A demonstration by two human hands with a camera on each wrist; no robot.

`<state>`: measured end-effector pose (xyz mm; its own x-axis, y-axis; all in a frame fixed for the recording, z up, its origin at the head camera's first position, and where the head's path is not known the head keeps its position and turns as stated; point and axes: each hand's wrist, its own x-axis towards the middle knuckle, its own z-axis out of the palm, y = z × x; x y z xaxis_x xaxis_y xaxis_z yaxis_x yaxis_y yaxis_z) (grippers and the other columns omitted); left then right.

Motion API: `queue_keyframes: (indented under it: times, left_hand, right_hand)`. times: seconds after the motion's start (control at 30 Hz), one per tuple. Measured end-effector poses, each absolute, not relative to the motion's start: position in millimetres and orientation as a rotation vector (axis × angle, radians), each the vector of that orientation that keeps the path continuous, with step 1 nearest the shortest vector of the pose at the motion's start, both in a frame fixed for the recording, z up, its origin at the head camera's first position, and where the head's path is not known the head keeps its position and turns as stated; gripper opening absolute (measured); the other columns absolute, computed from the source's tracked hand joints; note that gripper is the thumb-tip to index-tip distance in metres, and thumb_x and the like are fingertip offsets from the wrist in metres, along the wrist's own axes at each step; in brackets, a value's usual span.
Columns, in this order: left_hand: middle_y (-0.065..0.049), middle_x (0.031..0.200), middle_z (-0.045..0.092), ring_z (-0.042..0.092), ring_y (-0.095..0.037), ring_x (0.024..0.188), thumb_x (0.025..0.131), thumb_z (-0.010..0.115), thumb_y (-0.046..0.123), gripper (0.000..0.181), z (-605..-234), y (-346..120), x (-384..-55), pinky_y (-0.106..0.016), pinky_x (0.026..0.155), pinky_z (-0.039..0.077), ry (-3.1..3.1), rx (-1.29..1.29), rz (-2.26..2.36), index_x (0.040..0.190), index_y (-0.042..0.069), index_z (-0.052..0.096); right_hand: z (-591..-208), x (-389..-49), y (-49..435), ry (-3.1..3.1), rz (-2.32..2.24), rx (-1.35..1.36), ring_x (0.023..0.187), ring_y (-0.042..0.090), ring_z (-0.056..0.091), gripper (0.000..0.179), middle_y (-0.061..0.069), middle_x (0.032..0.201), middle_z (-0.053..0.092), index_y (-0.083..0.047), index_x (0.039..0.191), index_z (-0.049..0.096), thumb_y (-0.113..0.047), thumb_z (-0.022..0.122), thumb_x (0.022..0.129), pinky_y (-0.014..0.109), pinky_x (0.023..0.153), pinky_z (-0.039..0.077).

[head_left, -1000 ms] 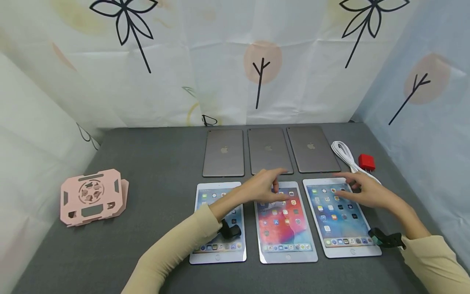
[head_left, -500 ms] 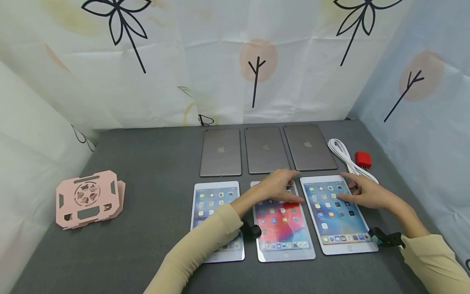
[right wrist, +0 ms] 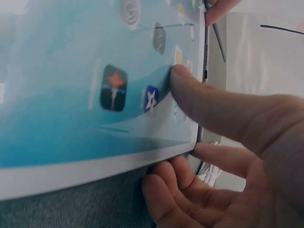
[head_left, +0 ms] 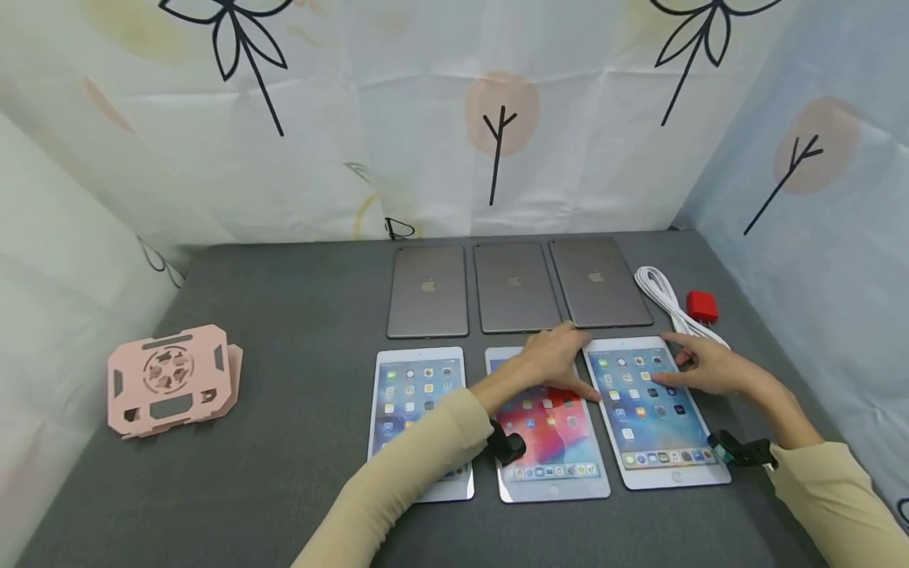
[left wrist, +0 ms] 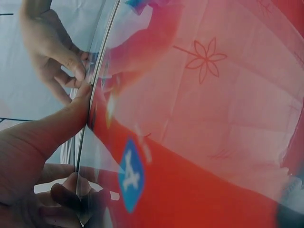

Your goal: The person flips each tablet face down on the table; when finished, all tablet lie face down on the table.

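Note:
Three white-framed tablets lie lit and face up in the front row. My right hand [head_left: 713, 367] is at the upper right corner of the right tablet [head_left: 642, 430]. In the right wrist view its thumb [right wrist: 194, 92] lies over the screen while the other fingers curl at the edge. My left hand [head_left: 557, 359] reaches across the middle tablet [head_left: 550, 442], its index finger near the right tablet's upper left corner and its thumb at that tablet's left edge. The left sleeve covers part of the left tablet [head_left: 405, 406].
Behind stand three grey tablets, backs up: left [head_left: 428, 292], middle [head_left: 516, 288] and right [head_left: 600, 282]. A coiled white cable [head_left: 663, 292] and a red plug adapter [head_left: 701, 305] lie at the back right. Folded pink cut-out plates [head_left: 170, 379] sit on the left.
My left hand has moved right, from over the middle tablet to the left edge of the right tablet. My right hand has stayed at the right tablet's upper right corner.

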<state>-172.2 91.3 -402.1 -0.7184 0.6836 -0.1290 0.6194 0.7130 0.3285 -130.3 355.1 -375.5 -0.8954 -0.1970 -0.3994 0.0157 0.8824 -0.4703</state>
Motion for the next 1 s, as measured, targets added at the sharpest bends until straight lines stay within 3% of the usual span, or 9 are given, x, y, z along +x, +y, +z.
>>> queue_keyframes:
  times: [0.1,0.2,0.3,0.37,0.47,0.57,0.7,0.83,1.0]
  left_hand:
    - [0.002,0.134,0.062,0.061,-0.012,0.117,0.069,0.086,0.066,0.089,-402.5,93.4,-171.7,-0.031,0.085,0.055,2.685,1.028,0.428,0.142,0.022,0.060]
    - [0.006,0.106,0.064,0.056,-0.006,0.092,0.066,0.090,0.063,0.073,-403.7,93.8,-172.0,-0.022,0.066,0.046,2.686,1.010,0.500,0.122,0.020,0.068]
    - [0.007,0.078,0.046,0.039,-0.005,0.069,0.063,0.093,0.060,0.060,-405.0,93.5,-172.6,-0.020,0.051,0.029,2.690,0.980,0.577,0.093,0.018,0.063]
    - [0.005,0.070,0.035,0.031,-0.006,0.061,0.061,0.094,0.059,0.062,-405.7,93.6,-172.7,-0.020,0.047,0.022,2.693,0.959,0.616,0.083,0.017,0.054]
    - [0.006,0.069,0.034,0.029,-0.005,0.059,0.059,0.095,0.058,0.062,-406.1,94.1,-172.0,-0.020,0.045,0.020,2.700,0.940,0.654,0.084,0.017,0.056]
    - [0.008,0.075,0.045,0.037,-0.005,0.061,0.058,0.096,0.058,0.067,-406.1,95.6,-170.5,-0.019,0.045,0.026,2.711,0.927,0.659,0.107,0.019,0.072]
    - [0.009,0.094,0.065,0.052,-0.004,0.073,0.058,0.097,0.056,0.092,-405.9,98.2,-168.3,-0.018,0.051,0.040,2.715,0.923,0.645,0.137,0.022,0.066]
    - [0.009,0.105,0.071,0.059,-0.005,0.084,0.061,0.096,0.055,0.084,-405.9,100.8,-165.9,-0.019,0.059,0.045,2.723,0.949,0.614,0.133,0.022,0.067]
    - [0.010,0.089,0.061,0.054,-0.006,0.073,0.062,0.094,0.057,0.061,-406.7,105.9,-162.0,-0.021,0.054,0.041,2.751,1.010,0.574,0.103,0.021,0.066]
  right_hand:
    - [-373.3,-131.2,355.0,2.595,-0.652,-0.098,0.085,0.024,0.051,0.092,0.018,0.096,0.053,0.020,0.148,0.028,-0.030,0.079,0.089,0.032,0.068,0.042]
    - [-371.4,-132.8,354.7,2.571,-0.655,-0.057,0.091,0.029,0.052,0.092,0.021,0.100,0.055,0.019,0.148,0.028,-0.029,0.080,0.089,0.036,0.074,0.045]
    - [-370.7,-134.9,353.9,2.525,-0.701,-0.009,0.095,0.031,0.053,0.090,0.023,0.104,0.055,0.016,0.149,0.025,-0.027,0.078,0.091,0.037,0.078,0.046]
    - [-370.8,-135.7,353.7,2.501,-0.736,0.018,0.097,0.031,0.053,0.090,0.023,0.105,0.054,0.014,0.151,0.023,-0.026,0.077,0.092,0.038,0.079,0.046]
    - [-370.3,-135.0,355.9,2.464,-0.802,0.050,0.101,0.033,0.052,0.089,0.025,0.109,0.052,0.011,0.153,0.020,-0.026,0.075,0.093,0.042,0.083,0.046]
    - [-367.7,-132.7,361.2,2.421,-0.892,0.064,0.105,0.033,0.053,0.089,0.025,0.114,0.050,0.007,0.155,0.016,-0.025,0.073,0.095,0.044,0.086,0.045]
    - [-359.7,-130.0,370.0,2.361,-1.014,0.026,0.104,0.025,0.058,0.088,0.021,0.118,0.052,0.003,0.157,0.011,-0.022,0.070,0.096,0.041,0.088,0.047]
    - [-348.7,-127.8,376.3,2.295,-1.120,-0.051,0.098,0.016,0.067,0.086,0.010,0.114,0.059,0.001,0.157,0.006,-0.015,0.067,0.098,0.033,0.086,0.052]
    - [-337.2,-123.6,377.2,2.305,-1.184,-0.105,0.094,0.012,0.071,0.079,-0.003,0.110,0.064,0.001,0.155,0.011,-0.009,0.065,0.098,0.026,0.082,0.056]
